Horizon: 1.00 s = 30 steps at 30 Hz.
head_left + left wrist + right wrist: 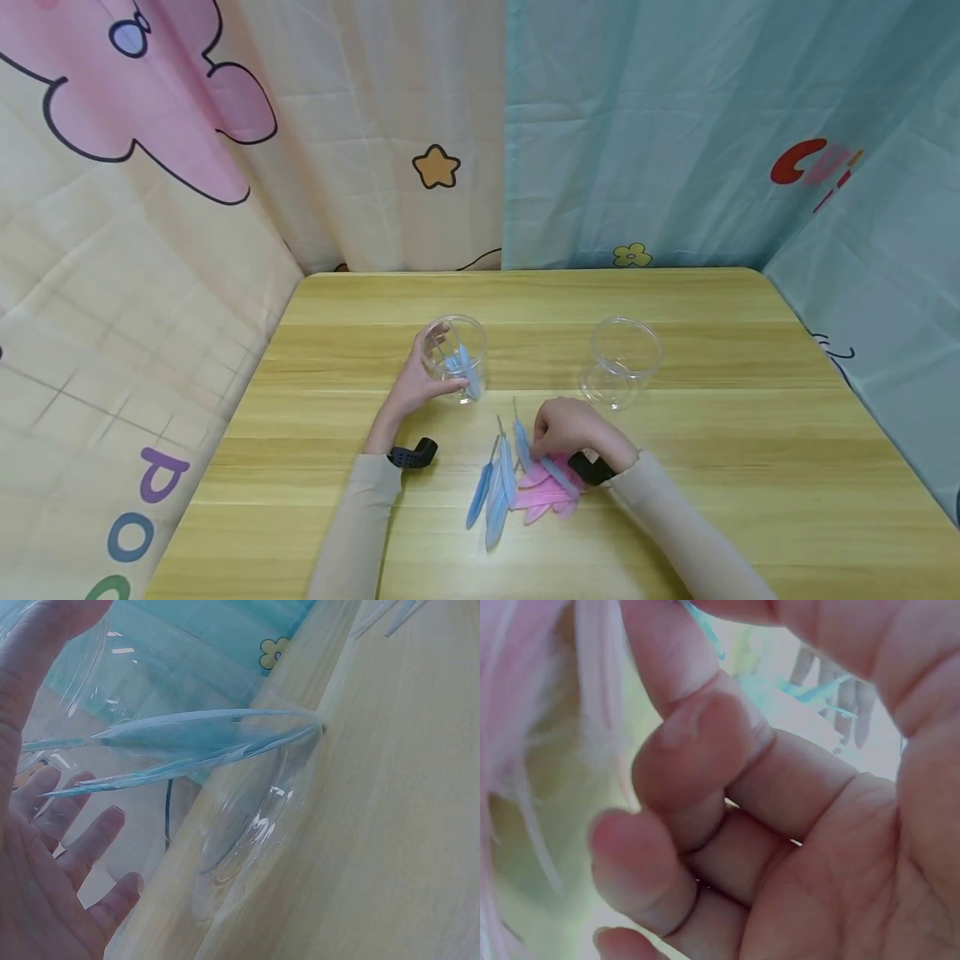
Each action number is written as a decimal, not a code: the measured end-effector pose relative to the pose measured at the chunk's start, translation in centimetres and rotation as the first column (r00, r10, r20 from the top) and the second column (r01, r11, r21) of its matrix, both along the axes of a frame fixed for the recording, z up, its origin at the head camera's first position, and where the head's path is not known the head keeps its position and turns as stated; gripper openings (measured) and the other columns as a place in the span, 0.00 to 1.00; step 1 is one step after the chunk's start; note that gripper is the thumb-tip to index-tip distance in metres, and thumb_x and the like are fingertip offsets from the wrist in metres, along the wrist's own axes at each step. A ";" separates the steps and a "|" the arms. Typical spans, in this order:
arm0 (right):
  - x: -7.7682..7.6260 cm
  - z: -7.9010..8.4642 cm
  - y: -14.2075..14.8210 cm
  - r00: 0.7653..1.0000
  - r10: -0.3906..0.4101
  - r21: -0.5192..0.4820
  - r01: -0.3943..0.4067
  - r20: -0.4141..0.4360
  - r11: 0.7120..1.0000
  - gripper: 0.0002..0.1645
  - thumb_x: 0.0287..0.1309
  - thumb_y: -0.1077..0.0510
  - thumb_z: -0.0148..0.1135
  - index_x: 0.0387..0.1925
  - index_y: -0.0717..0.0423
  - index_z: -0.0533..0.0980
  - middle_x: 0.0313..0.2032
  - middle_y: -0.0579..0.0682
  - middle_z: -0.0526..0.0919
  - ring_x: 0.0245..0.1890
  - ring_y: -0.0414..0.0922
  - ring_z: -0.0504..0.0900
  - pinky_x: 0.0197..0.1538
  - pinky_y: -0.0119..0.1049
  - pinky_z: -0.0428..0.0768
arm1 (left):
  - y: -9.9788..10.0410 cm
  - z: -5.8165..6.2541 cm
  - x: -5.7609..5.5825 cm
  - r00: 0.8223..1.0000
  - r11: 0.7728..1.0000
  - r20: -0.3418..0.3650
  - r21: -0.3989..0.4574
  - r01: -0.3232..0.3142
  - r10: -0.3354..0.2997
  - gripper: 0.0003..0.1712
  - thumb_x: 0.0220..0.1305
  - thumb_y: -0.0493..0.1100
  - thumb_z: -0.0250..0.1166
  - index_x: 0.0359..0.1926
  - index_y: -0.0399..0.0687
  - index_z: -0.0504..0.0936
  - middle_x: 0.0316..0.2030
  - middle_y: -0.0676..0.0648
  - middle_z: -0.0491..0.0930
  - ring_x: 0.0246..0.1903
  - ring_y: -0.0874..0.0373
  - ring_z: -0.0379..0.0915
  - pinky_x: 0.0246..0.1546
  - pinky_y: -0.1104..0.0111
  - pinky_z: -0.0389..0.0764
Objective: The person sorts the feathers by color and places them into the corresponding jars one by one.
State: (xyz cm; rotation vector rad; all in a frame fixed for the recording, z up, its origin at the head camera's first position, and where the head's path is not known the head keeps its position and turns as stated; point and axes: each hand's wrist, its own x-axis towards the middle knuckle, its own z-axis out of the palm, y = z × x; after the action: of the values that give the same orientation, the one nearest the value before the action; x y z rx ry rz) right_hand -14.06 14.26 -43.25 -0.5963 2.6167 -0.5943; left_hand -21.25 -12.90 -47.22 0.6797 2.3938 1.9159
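Head cam's honestly decent: bright, soft, pretty even light on the bench (pixel 750 400), with a pale sheen near its front edge and only faint shadows. The teal curtain (pixel 637 125) behind the bench looks duller than the cream curtain (pixel 390 83) beside it. Wide lens makes the bench's sides splay out. Left wrist cam is dimmer and kinda greyish, detail a bit smeary, with hard white glints on the clear cup (pixel 247 847) on the bench. Right wrist's roughest: pink feathers (pixel 525 690) over the bench are blurry, the right hand (pixel 799 780) is soft but readable, background past it nearly blown out.
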 end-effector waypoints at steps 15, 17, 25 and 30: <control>-1.3 3.4 0.9 0.999 0.039 -0.251 -0.039 -0.007 0.967 0.12 0.54 0.55 0.66 0.18 0.53 0.78 0.16 0.38 0.70 0.16 0.35 0.64 0.22 0.30 0.64 | 0.4 3.3 1.7 0.999 0.999 0.016 0.003 0.038 -0.038 0.56 0.47 0.32 0.74 0.70 0.37 0.48 0.68 0.34 0.54 0.65 0.40 0.49 0.61 0.42 0.51; -1.6 3.9 0.7 1.000 0.009 -0.288 -0.014 -0.021 0.957 0.12 0.55 0.55 0.67 0.20 0.55 0.79 0.17 0.39 0.71 0.17 0.36 0.64 0.22 0.31 0.63 | 0.3 3.3 1.7 0.999 0.999 0.013 0.002 0.037 -0.037 0.56 0.47 0.32 0.74 0.70 0.36 0.48 0.67 0.34 0.54 0.65 0.40 0.49 0.61 0.42 0.52; -3.1 6.6 -1.1 0.961 -0.229 -0.422 0.144 -0.158 0.895 0.11 0.56 0.50 0.66 0.28 0.54 0.83 0.20 0.44 0.75 0.20 0.41 0.67 0.24 0.35 0.66 | 0.3 3.2 1.8 1.000 0.999 -0.008 -0.016 0.028 -0.028 0.56 0.47 0.33 0.75 0.70 0.36 0.48 0.67 0.32 0.54 0.65 0.38 0.50 0.60 0.42 0.53; -4.1 8.0 -2.7 0.899 -0.352 -0.560 0.155 -0.262 0.814 0.11 0.56 0.52 0.67 0.31 0.56 0.84 0.20 0.47 0.72 0.22 0.45 0.67 0.26 0.37 0.65 | 0.4 3.3 1.9 1.000 0.999 -0.002 -0.034 0.020 -0.020 0.55 0.48 0.34 0.74 0.70 0.37 0.48 0.67 0.33 0.55 0.65 0.40 0.50 0.61 0.43 0.53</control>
State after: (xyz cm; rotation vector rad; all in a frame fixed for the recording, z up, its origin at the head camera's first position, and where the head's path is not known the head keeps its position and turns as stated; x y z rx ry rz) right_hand -18.19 11.57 -35.29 -0.5399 2.8968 -1.4549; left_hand -19.30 -12.50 -43.87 0.7017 2.4052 1.8633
